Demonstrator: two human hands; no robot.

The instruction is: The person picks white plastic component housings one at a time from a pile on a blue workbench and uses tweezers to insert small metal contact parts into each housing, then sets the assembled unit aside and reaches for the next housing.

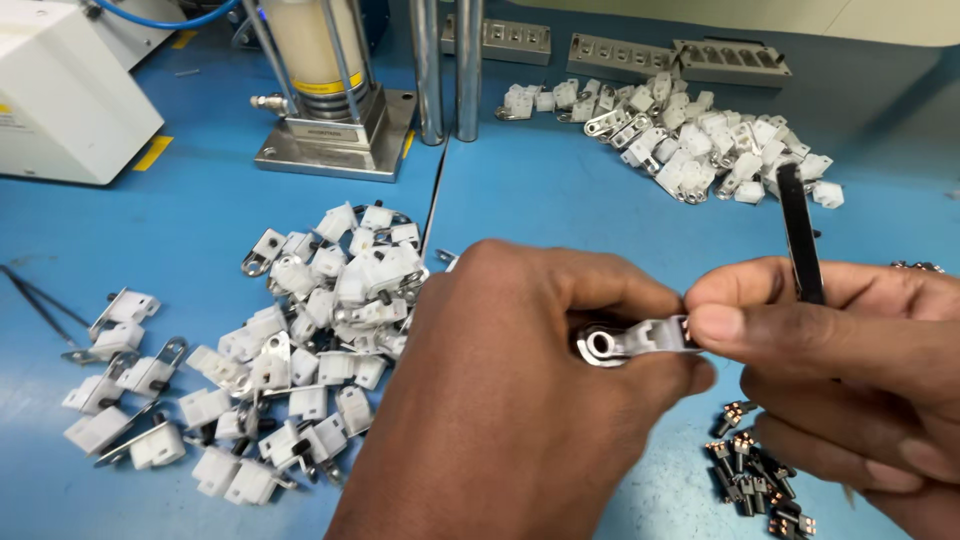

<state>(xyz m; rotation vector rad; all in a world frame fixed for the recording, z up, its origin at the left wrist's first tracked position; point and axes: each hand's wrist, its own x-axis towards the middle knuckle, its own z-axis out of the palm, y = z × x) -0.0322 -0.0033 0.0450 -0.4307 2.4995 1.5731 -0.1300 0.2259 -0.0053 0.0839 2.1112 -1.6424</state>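
My left hand grips a small white plastic part with a metal ring terminal; the ring end sticks out past my fingers. My right hand pinches the other end of the same part between thumb and forefinger. That hand also carries black tweezers that point upward. A pile of the same white parts lies on the blue table to the left of my left hand. Under my right hand sits a cluster of small dark metal clips.
A second heap of white parts lies at the back right, in front of grey metal fixtures. A press stand with a metal base and a white box stand at the back left. Thin tweezers rest at the far left.
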